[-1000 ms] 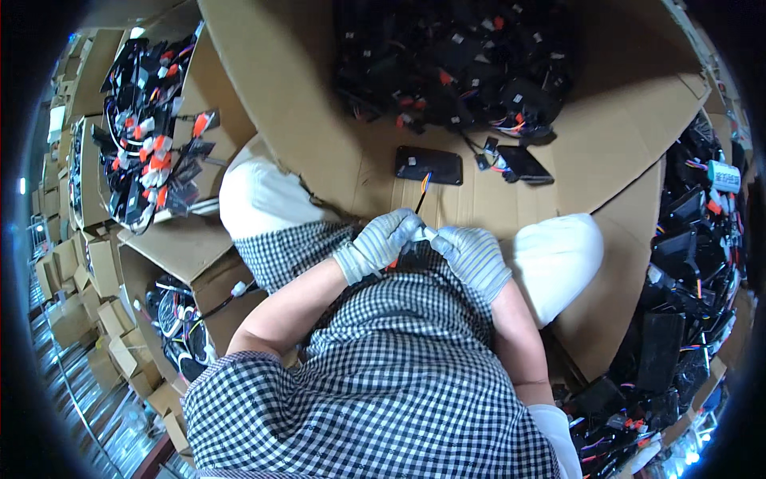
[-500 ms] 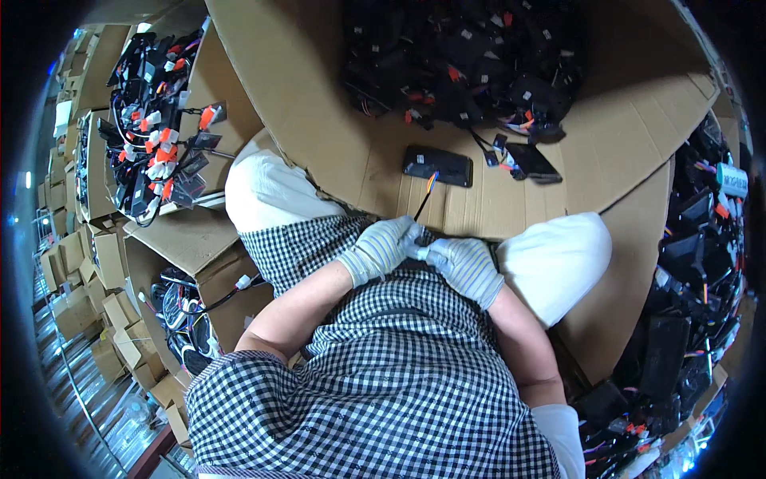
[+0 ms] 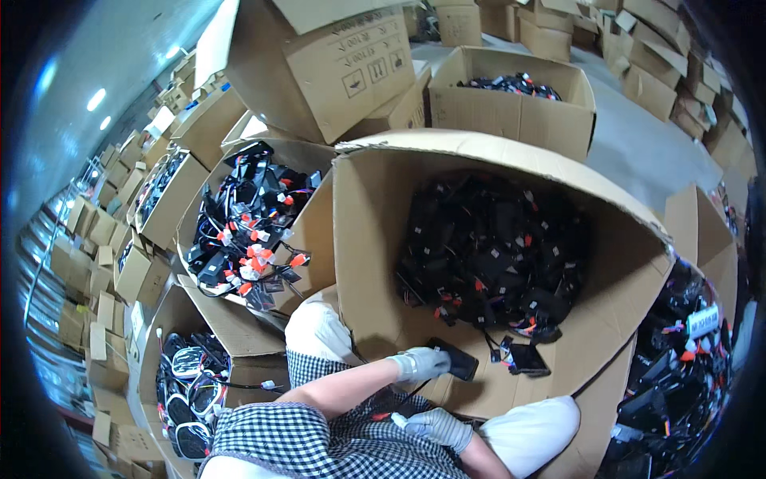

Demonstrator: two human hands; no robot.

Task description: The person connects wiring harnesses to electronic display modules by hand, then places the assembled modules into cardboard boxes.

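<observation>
My gloved left hand (image 3: 420, 364) is closed on the edge of a flat black rectangular module (image 3: 456, 361), above the front flap of the big carton. A dark cable (image 3: 418, 389) trails from near that hand toward my lap. Lower and to the right, my gloved right hand (image 3: 444, 429) pinches a small white plug connector (image 3: 398, 420), with a bit of red beside it. Just right of the held module, another black module (image 3: 527, 359) lies on the cardboard with its wires and connectors.
The big open carton (image 3: 479, 148) before me holds a heap of black modules (image 3: 495, 247). At the left, another carton holds modules with red and white connectors (image 3: 254, 263); a lower one holds white-rimmed parts (image 3: 190, 363). More wired modules (image 3: 662, 391) pile up at the right.
The view has tilted up. My hands, together at the cable's end before, are now apart: the left has reached forward and taken hold of the module, while the right stays near my lap.
</observation>
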